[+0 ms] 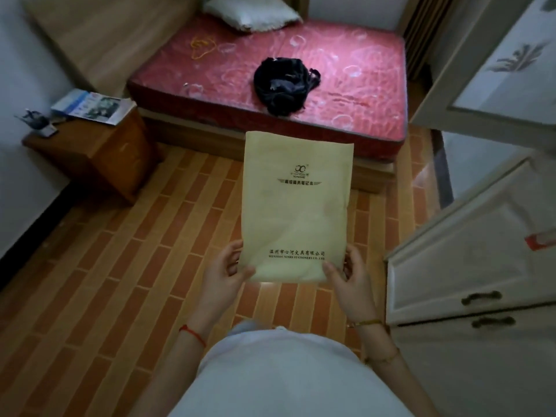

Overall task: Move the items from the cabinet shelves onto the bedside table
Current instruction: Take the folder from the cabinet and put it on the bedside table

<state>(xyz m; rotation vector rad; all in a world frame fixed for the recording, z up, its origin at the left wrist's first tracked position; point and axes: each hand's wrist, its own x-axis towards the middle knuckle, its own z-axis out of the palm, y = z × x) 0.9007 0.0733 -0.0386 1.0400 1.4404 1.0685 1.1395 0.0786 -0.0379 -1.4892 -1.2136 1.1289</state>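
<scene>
My left hand [224,270] and right hand [350,278] each pinch a bottom corner of the yellow notebook [296,206], thumbs on the cover, fingers curled behind. Two-corner hold probably keeps the thin cover from flopping in transit. It's in the air above the tiled floor [120,266], well apart from the bedside table [99,145] off to the left. Long axis runs away from me toward the bed [346,85], print upright to me. Cabinet [469,266] on my right.

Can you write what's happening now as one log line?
holding: yellow notebook | left hand: grips bottom-left | right hand: grips bottom-right | bedside table: not reached
</scene>
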